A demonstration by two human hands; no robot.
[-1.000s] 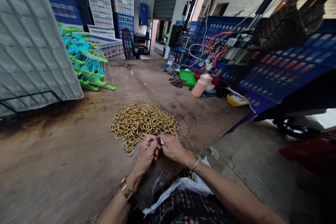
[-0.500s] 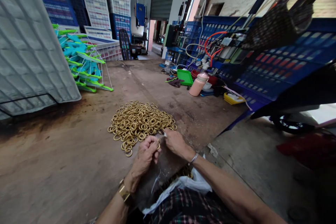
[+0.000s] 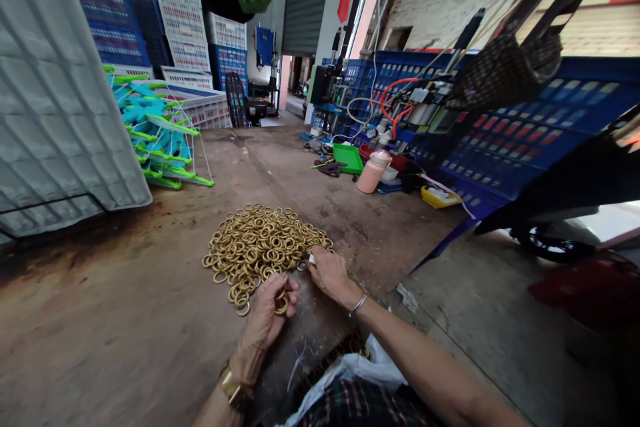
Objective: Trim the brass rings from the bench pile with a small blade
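Pinching few brass-coloured metal rings in left hand, fingers curled narrow round them. Reaching right hand to near edge of heap of same gold rings on stained concrete floor, fingertips closed on small pale piece. Likely slips: loose grip dropping rings back into heap; nudged heap rolling, scattering.

Stained brown floor carries heap of brass rings. Further back on it: pink flask, green tray, yellow tray, stacked teal-green hangers.

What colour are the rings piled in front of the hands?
Brassy gold, the whole pile of rings; the head view shows it clearly.
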